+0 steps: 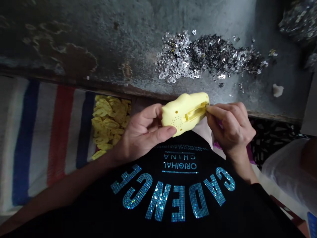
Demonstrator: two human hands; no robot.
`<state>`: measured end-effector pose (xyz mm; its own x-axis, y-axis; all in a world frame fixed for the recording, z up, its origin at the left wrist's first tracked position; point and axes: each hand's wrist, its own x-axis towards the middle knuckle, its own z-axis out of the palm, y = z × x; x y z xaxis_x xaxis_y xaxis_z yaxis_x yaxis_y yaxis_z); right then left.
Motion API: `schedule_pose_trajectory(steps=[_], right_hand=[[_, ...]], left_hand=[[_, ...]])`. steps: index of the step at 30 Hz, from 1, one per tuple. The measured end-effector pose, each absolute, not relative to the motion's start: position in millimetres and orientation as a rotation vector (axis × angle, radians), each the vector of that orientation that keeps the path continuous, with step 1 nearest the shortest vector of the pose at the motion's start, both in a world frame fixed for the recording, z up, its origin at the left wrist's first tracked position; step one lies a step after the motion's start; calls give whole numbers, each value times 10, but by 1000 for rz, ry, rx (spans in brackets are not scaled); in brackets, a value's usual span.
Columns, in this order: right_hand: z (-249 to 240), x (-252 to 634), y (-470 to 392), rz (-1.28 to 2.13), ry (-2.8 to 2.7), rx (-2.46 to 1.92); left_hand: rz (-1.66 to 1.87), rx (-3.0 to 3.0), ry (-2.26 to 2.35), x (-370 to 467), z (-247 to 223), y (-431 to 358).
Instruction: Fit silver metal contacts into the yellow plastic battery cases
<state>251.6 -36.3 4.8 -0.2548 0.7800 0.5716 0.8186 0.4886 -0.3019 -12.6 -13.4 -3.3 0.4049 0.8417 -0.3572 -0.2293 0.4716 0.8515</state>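
A pale yellow plastic shell (182, 114) with a long open battery slot, a ring of small speaker holes and two screw holes is held up in front of my chest. My left hand (146, 130) grips its left end, thumb on the near face and fingers behind. At the slot's right end, the thumb and forefinger of my right hand (228, 124) are pinched together, touching the shell's edge. Whatever they pinch is too small and covered to make out. Past the shell, a heap of small shiny metal contact plates (175, 59) lies on the metal tabletop (119, 36).
Several yellow plastic pieces (109, 119) fill a container at the left, beside a striped woven sack (59, 132). A clear bag of metal bits (299, 23) stands at the far right. A small white lump (277, 90) lies near the table edge. Another person's sleeve (287, 168) shows at right.
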Motion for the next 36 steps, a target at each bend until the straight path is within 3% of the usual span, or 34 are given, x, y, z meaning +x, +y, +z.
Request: schedule_pose_trajectory(steps=[15, 18, 22, 25, 31, 36], right_hand=[[-1, 2519, -440, -14, -1971, -1369], [30, 2587, -364, 263, -1783, -1405], [-17, 2736, -231, 893, -1574, -1378], [-73, 2774, -181, 1082, -1508, -1316], [-209, 2684, -293, 905, -1430, -1265], [-388, 2712, -435, 661, -1440, -1166]], left_hand=[[831, 695, 811, -123, -134, -152], [846, 781, 811, -115, -91, -163], [839, 1039, 813, -119, -42, -166], [880, 1292, 745, -123, -55, -148], [903, 1478, 544, -76, -57, -87], [546, 1555, 578, 28, 76, 32]])
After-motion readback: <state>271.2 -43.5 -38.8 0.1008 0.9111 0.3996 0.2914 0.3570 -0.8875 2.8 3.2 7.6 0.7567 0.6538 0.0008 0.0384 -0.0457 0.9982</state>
